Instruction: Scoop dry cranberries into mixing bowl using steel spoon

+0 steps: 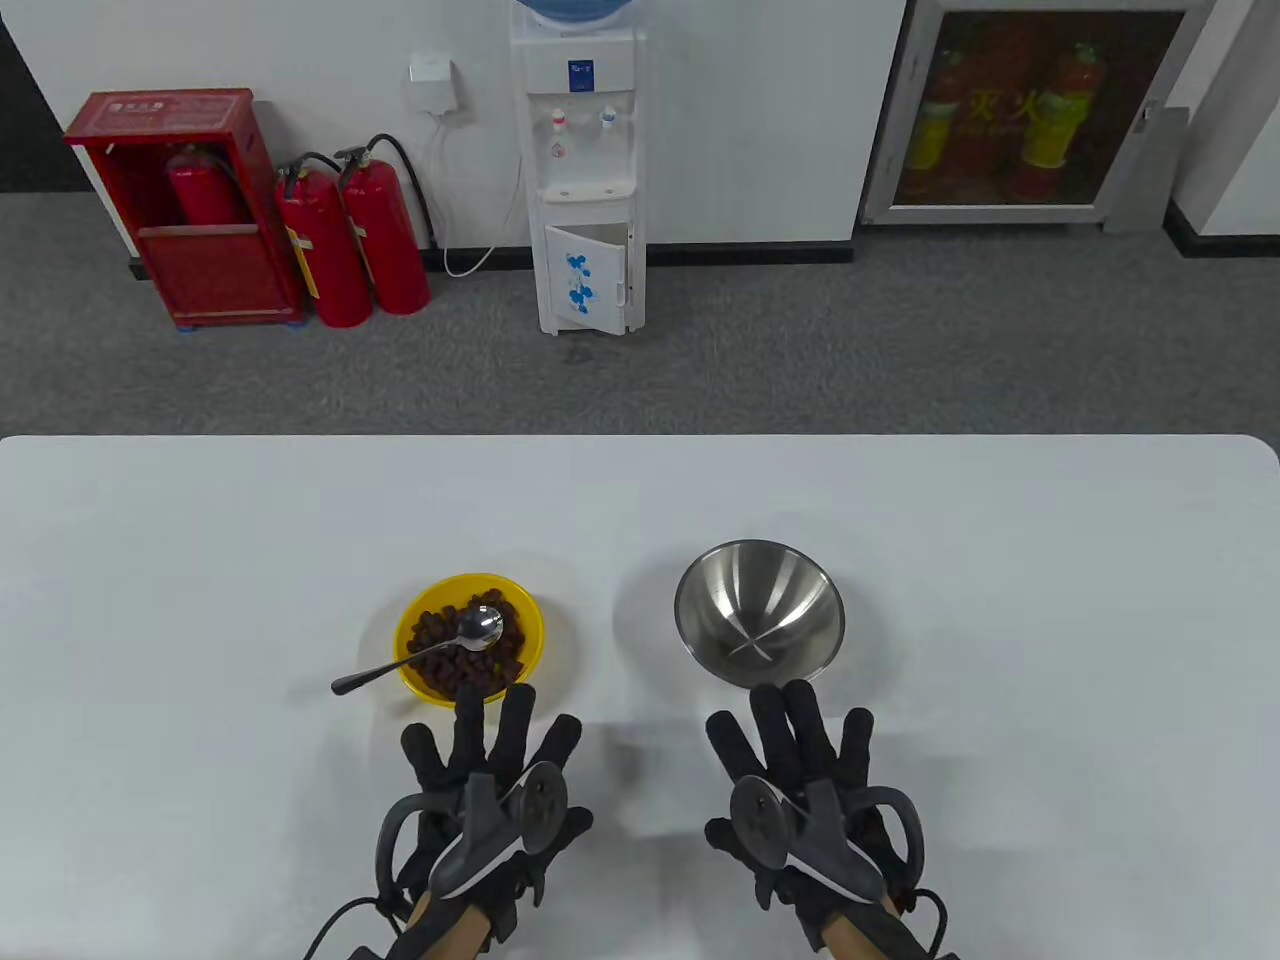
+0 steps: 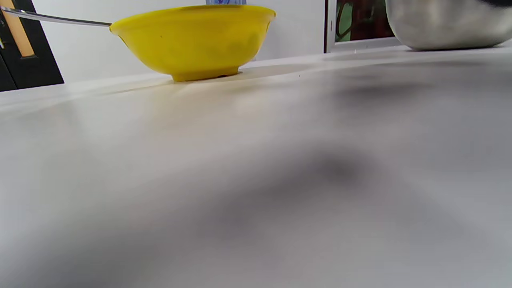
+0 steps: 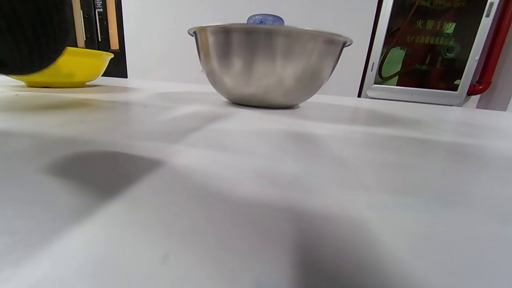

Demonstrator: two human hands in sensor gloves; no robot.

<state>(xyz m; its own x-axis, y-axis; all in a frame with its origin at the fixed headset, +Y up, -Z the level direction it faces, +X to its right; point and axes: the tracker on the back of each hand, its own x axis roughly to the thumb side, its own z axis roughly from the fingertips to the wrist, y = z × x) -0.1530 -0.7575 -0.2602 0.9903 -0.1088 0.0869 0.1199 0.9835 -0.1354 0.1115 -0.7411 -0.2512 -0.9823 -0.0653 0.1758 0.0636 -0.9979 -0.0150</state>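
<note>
A yellow bowl [image 1: 415,622] of dry cranberries [image 1: 492,673] stands left of centre on the white table [image 1: 200,560]. A steel spoon [image 1: 420,652] lies across it, its bowl on the cranberries, its handle sticking out over the rim to the left. An empty steel mixing bowl [image 1: 758,612] stands to the right. My left hand [image 1: 490,765] lies flat and open just in front of the yellow bowl. My right hand [image 1: 800,760] lies flat and open just in front of the mixing bowl. Both hold nothing. The left wrist view shows the yellow bowl [image 2: 192,40] and the spoon handle [image 2: 52,18]. The right wrist view shows the mixing bowl [image 3: 268,64].
Beyond the table's far edge stand a water dispenser [image 1: 585,170], fire extinguishers [image 1: 350,240] and a red cabinet [image 1: 185,210] on the grey floor. A glass-fronted cabinet [image 1: 1040,110] is at the back right.
</note>
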